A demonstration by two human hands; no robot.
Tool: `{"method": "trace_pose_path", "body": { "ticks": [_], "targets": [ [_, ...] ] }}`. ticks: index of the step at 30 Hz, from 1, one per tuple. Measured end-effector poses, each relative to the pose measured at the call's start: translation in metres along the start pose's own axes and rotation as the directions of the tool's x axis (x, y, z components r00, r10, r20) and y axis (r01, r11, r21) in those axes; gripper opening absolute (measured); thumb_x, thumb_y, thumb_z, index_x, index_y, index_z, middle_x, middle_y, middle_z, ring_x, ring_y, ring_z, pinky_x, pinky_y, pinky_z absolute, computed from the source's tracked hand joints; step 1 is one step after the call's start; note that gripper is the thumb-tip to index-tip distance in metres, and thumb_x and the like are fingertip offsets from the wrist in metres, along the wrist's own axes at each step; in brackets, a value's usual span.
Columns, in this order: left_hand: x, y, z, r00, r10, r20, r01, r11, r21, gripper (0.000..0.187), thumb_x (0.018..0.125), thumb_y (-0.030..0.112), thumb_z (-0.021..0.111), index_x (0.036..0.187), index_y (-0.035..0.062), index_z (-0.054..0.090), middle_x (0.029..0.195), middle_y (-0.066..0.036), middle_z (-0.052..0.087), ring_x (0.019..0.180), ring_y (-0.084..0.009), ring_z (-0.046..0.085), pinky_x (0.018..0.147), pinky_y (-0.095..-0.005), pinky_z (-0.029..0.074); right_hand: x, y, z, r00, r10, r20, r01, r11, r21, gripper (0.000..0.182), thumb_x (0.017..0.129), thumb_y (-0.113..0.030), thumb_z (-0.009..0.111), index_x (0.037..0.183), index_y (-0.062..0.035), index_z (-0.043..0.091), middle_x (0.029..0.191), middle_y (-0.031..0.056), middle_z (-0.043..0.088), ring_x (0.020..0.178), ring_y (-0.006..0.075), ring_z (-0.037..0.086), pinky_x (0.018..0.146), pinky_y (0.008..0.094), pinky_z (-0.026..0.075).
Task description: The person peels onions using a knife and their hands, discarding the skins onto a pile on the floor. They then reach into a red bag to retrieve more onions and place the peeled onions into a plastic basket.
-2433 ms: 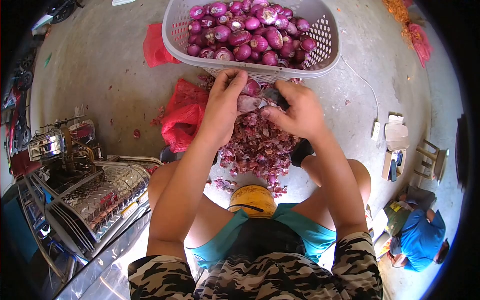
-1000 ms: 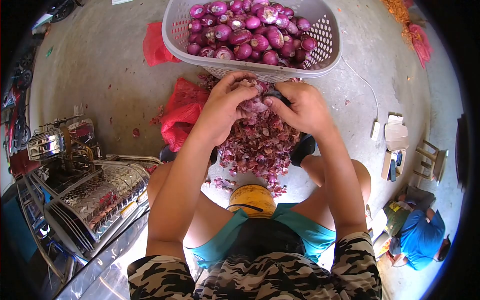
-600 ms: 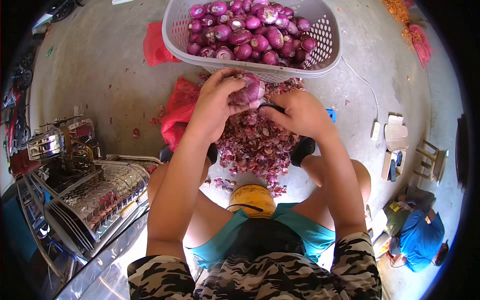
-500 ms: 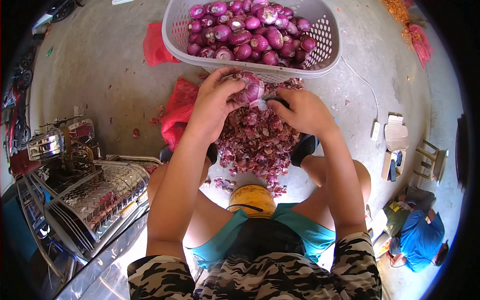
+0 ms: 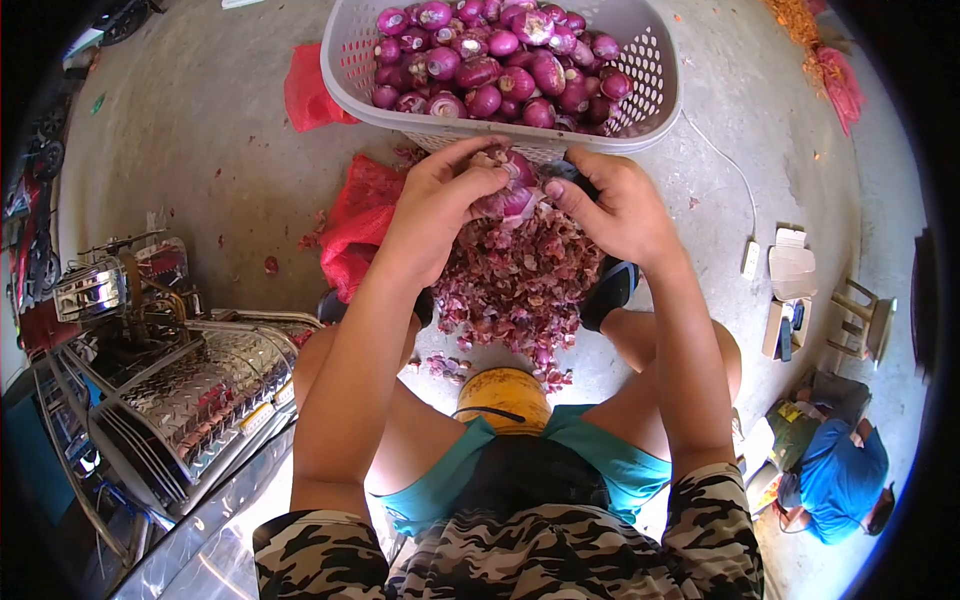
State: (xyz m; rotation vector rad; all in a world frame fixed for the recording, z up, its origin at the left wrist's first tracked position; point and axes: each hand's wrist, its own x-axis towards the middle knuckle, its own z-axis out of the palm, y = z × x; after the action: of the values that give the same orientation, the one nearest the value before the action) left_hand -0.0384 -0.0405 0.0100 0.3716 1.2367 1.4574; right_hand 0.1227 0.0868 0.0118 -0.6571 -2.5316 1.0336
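Observation:
My left hand (image 5: 440, 200) is wrapped round a red onion (image 5: 515, 190), held just in front of the basket's near rim. Loose skin hangs from the onion's lower side. My right hand (image 5: 620, 205), close to the onion's right side, is closed on a dark-handled tool (image 5: 578, 178); its blade is too hidden to make out. Below both hands lies a heap of onion skins (image 5: 520, 275) on the floor. Beyond them stands a grey basket (image 5: 490, 128) holding several red onions (image 5: 480, 70).
A red mesh bag (image 5: 355, 235) lies left of the skins. The yellow bucket (image 5: 505, 395) sits between my legs. Metal equipment (image 5: 200, 370) stands at left. At right are a power strip (image 5: 751, 260), an open carton (image 5: 790, 275), a wooden stool (image 5: 860, 320) and a person in blue (image 5: 845, 480).
My right hand has moved slightly up and right with the tool. My left hand and the onion have shifted a little, and the onion is turned differently, with loose skin showing.

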Motion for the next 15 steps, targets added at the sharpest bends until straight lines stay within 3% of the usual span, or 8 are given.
{"method": "trace_pose_path", "body": {
  "ticks": [4, 7, 15],
  "targets": [
    [-0.0015, -0.0015, 0.0027, 1.000, -0.002, 0.029, 0.001, 1.000, 0.014, 0.039, 0.082, 0.006, 0.059, 0.120, -0.0016, 0.054, 0.092, 0.000, 0.056, 0.090, -0.0115, 0.058, 0.081, -0.0298, 0.050, 0.0033, -0.0051, -0.0001, 0.998, -0.017, 0.066, 0.015, 0.999, 0.029, 0.039, 0.082, -0.037, 0.063, 0.070, -0.0007, 0.057, 0.063, 0.0206, 0.056, 0.061, 0.0399, 0.055, 0.054, 0.0437, 0.043],
    [-0.0012, -0.0029, 0.0004, 0.999, 0.015, 0.044, -0.018, 0.998, 0.057, 0.039, 0.082, 0.006, 0.060, 0.120, -0.0005, 0.055, 0.091, 0.001, 0.055, 0.088, -0.0100, 0.057, 0.080, -0.0274, 0.048, 0.0032, -0.0022, 0.0045, 0.995, -0.091, 0.035, 0.093, 0.994, -0.055, 0.042, 0.082, -0.038, 0.063, 0.065, -0.0011, 0.055, 0.060, 0.0207, 0.054, 0.059, 0.0404, 0.054, 0.053, 0.0445, 0.042],
    [0.0009, -0.0067, -0.0018, 1.000, -0.003, 0.026, 0.001, 0.996, 0.088, 0.035, 0.083, 0.006, 0.059, 0.117, -0.0003, 0.058, 0.088, 0.003, 0.055, 0.086, -0.0074, 0.055, 0.075, -0.0253, 0.048, 0.0032, -0.0048, 0.0041, 0.985, -0.123, 0.117, 0.135, 0.986, -0.099, 0.039, 0.083, -0.035, 0.062, 0.064, -0.0023, 0.055, 0.058, 0.0184, 0.054, 0.059, 0.0388, 0.055, 0.053, 0.0455, 0.042]
  ]
}}
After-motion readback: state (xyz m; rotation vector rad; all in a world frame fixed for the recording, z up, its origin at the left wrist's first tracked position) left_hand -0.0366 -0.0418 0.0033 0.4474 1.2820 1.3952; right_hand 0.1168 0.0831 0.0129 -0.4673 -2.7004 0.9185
